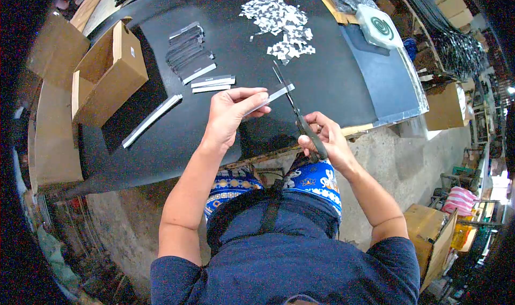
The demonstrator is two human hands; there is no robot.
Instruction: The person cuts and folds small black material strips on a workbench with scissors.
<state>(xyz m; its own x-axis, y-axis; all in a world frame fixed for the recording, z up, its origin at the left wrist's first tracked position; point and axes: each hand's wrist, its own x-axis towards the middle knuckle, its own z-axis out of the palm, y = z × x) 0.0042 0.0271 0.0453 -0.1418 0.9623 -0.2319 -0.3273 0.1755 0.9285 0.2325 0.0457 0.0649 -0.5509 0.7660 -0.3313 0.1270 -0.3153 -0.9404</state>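
My left hand (pixel 236 112) pinches a thin white-and-grey strip (pixel 278 94) that points up and to the right. In my right hand (pixel 324 138) are dark scissors (pixel 303 123), their blades around the strip near its far end. Beyond the blades lies a heap of small white and black cut pieces (pixel 279 23) on the dark table (pixel 230 47). Left of the heap is a stack of dark labelled strips (pixel 190 53). A few white-edged strips (pixel 213 83) lie just above my left hand, and a long white bundle (pixel 152 121) lies further left.
An open cardboard box (pixel 115 74) stands on the table's left side. A blue-grey sheet (pixel 383 74) covers its right end, with a plastic-wrapped green coil (pixel 378 27) above. Another carton (pixel 426 240) stands on the floor at lower right. The table's front edge is near my legs.
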